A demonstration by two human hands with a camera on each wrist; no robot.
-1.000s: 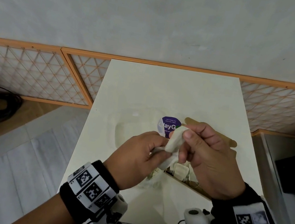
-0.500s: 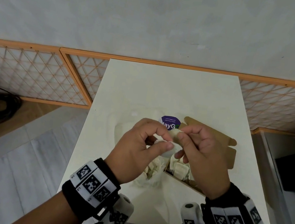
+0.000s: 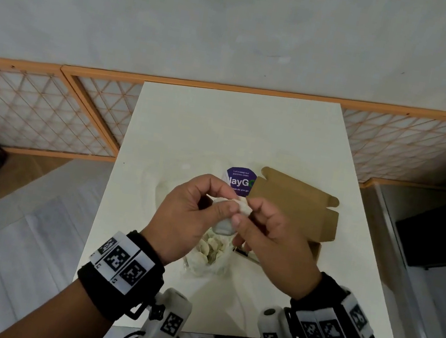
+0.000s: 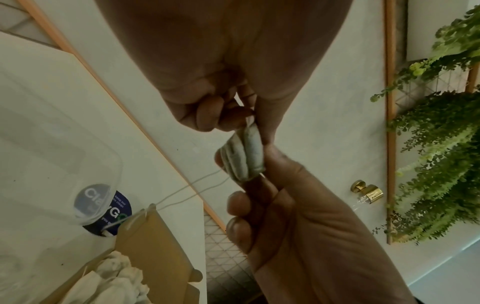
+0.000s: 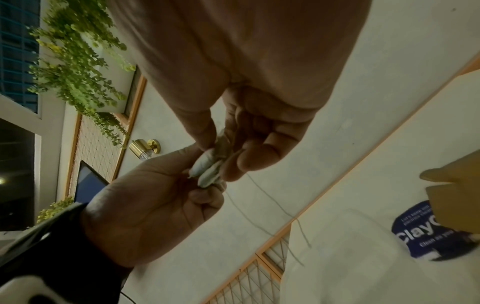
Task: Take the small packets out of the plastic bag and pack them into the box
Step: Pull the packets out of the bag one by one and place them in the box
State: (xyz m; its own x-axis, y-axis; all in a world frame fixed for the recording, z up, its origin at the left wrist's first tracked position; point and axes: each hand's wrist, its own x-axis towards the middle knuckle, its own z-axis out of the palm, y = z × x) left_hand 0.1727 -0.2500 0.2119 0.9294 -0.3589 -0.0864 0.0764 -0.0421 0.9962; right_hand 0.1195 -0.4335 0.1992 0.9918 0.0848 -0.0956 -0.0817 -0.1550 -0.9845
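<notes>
Table (image 3: 251, 132) sticker (image 3: 239, 179): "Clean as you go"

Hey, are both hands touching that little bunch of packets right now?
Touching. The left wrist view shows the left hand and right hand pinching opposite ends of the packets.

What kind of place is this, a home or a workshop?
Probably a home or office corner, not a workshop: a small white table against a plain wall, wooden lattice panels, hanging green plants and a brass wall lamp.
</notes>
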